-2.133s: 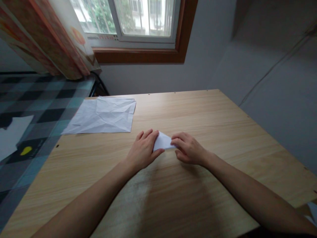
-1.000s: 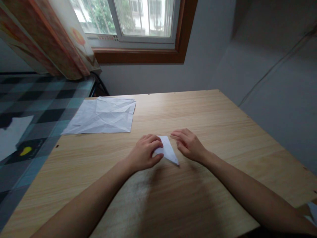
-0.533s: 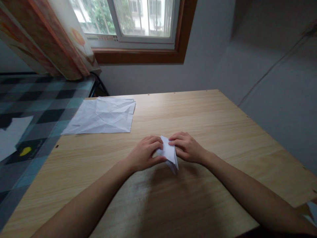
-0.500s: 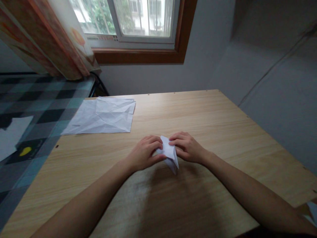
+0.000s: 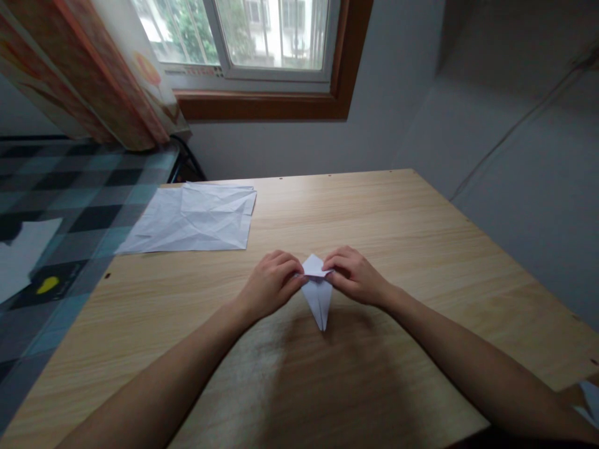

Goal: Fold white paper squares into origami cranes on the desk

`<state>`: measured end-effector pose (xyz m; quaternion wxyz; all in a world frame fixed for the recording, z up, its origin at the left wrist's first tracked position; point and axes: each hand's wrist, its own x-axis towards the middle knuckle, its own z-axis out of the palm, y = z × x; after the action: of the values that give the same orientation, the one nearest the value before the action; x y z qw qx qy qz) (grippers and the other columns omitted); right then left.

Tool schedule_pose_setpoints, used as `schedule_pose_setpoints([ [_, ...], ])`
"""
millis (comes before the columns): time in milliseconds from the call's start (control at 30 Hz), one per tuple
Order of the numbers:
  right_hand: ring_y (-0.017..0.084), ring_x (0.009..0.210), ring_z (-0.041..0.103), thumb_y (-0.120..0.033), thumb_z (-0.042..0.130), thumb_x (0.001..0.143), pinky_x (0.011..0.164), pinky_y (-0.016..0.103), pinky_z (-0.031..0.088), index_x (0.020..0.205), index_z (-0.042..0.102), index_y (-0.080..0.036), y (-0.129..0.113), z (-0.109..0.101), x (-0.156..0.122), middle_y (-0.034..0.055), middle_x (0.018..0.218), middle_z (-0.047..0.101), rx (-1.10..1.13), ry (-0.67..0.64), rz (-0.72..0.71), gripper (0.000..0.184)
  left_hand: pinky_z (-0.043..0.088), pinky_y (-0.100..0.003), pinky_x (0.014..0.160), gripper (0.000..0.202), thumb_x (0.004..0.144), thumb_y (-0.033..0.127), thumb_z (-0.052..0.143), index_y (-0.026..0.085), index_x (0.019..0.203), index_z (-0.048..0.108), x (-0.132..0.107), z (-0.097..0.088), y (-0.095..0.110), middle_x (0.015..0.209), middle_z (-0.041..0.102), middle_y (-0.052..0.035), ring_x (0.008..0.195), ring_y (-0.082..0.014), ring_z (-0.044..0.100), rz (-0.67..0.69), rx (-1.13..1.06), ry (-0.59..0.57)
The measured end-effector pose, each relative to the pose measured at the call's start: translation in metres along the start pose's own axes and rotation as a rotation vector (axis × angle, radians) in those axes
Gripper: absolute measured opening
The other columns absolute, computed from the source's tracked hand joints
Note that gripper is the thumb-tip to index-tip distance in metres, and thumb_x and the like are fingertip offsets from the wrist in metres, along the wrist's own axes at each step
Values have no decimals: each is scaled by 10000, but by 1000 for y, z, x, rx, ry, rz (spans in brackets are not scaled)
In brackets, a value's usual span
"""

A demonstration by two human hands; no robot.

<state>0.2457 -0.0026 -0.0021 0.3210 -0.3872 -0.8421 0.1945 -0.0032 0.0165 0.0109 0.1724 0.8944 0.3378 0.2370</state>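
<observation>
A small folded white paper (image 5: 318, 293) lies near the middle of the wooden table (image 5: 421, 262), its long point aimed toward me. My left hand (image 5: 271, 284) pinches its upper left corner with curled fingers. My right hand (image 5: 356, 275) pinches the upper right corner the same way. The paper's top flap sits between the two sets of fingertips.
A stack of creased white sheets (image 5: 191, 217) lies at the table's far left. A checked blanket (image 5: 56, 206) with a white sheet (image 5: 23, 252) is left of the table. A window (image 5: 243, 37) and curtain (image 5: 93, 75) are behind; a grey wall (image 5: 515, 137) runs along the right.
The folded paper turned from lying sideways to pointing toward me. My right hand came back onto it, and both hands now pinch its upper corners.
</observation>
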Motion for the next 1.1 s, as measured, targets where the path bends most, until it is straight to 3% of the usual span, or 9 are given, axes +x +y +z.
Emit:
schedule_pose_setpoints([
  [100,219,884,592,-233,594,920,829,385,459,749,629,-199,-2,4,2,69,885,681,-69,51,81,178,478,-411,880,165,935,316,574,201,878,679,0,2,-1,956,694,-65,941,-229,596,-20,71,8],
  [200,224,851,558,-270,634,906,801,383,442,667,568,-201,-2,7,2,58,806,633,-165,110,188,257,478,-409,870,168,935,272,560,194,840,673,0,3,-3,929,685,-66,929,-233,585,-65,115,24],
  [433,280,981,553,-351,686,872,856,431,429,941,656,-197,1,12,0,96,999,676,-260,154,236,171,478,-367,791,188,929,248,523,188,779,619,2,-1,2,822,662,-55,833,-206,583,-111,44,54],
  [633,251,988,617,-381,623,913,885,412,465,1070,682,-199,2,7,2,94,1058,721,45,131,225,248,420,-255,607,182,916,288,528,182,786,598,0,0,1,689,598,5,654,-135,543,-284,-242,139],
  [833,185,827,669,-408,643,894,727,303,512,1162,668,-194,2,10,0,55,968,739,508,106,345,344,384,-224,537,197,881,357,590,174,808,604,0,3,-1,642,562,30,574,-106,492,-350,-521,217],
  [1000,163,738,661,-383,709,828,678,291,517,1109,680,-192,0,21,0,27,846,723,694,234,407,341,406,-228,547,201,866,364,606,173,804,602,2,3,2,703,581,7,613,-114,511,-346,-543,234],
  [1100,166,761,677,-352,739,795,696,300,543,1142,678,-213,-5,24,1,22,860,728,745,284,389,378,446,-237,582,230,835,348,649,169,975,616,3,3,0,811,621,-11,658,-120,547,-364,-570,284],
])
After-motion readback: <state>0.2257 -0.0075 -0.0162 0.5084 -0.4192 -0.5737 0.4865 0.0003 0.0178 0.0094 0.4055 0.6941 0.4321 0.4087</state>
